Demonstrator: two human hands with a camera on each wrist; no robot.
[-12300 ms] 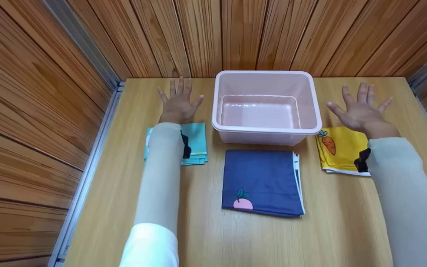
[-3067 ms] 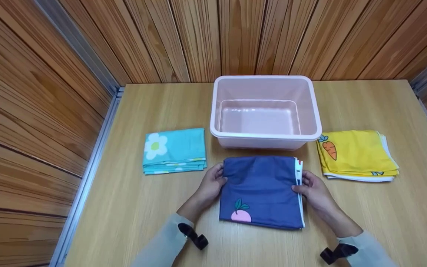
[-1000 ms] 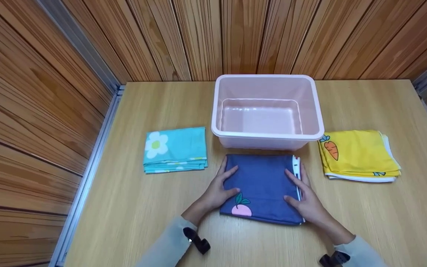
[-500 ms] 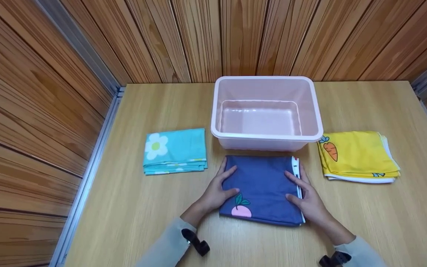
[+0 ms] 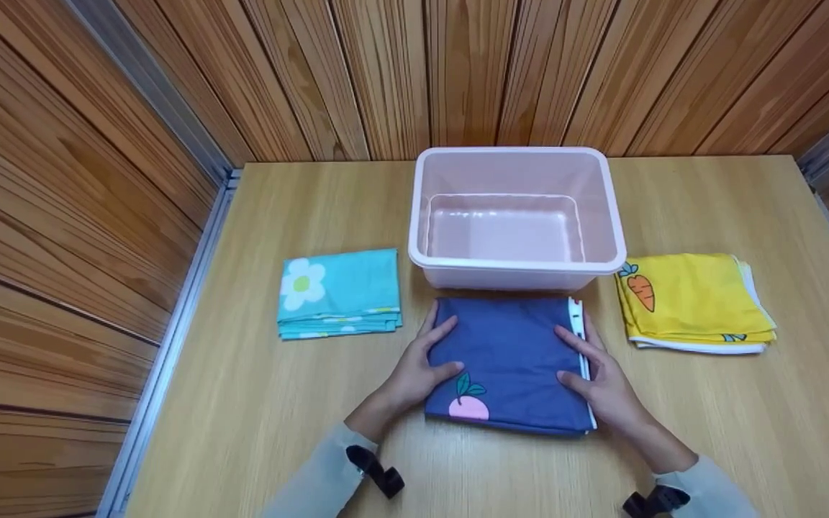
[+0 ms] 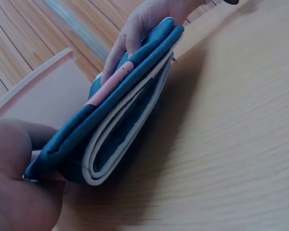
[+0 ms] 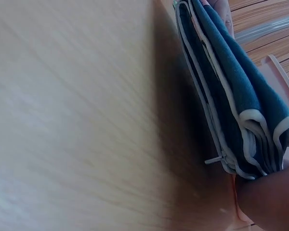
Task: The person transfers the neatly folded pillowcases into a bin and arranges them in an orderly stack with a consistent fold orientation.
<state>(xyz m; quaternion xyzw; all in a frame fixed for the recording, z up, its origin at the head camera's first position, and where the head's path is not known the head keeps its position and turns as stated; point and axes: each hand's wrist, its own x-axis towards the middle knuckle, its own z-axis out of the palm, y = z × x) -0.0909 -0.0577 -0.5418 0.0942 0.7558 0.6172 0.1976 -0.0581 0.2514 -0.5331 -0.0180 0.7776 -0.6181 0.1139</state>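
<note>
A folded navy cloth (image 5: 508,360) with a pink fruit print sits between my two hands in front of the pink bin. My left hand (image 5: 414,367) grips its left side, thumb and index finger on top. On the right side, my right hand (image 5: 605,381) holds the white-trimmed edge the same way; its other fingers are partly hidden. Stacked layers of the cloth (image 6: 130,115) show edge-on in the left wrist view, with a shadow on the table under them. In the right wrist view, a small zipper pull (image 7: 213,160) sticks out from the layers.
A pink plastic bin (image 5: 517,264) with nothing in it stands behind the cloth. To the left lies a folded turquoise cloth (image 5: 357,280) with a white flower, to the right a folded yellow cloth (image 5: 695,295) with a carrot. Wood-panelled walls (image 5: 458,79) enclose the table (image 5: 299,208).
Earlier both hands lay spread beside the bin, then took the navy cloth by its side edges. They have since shifted their hold further over its top. In the last half second the cloth moved slightly.
</note>
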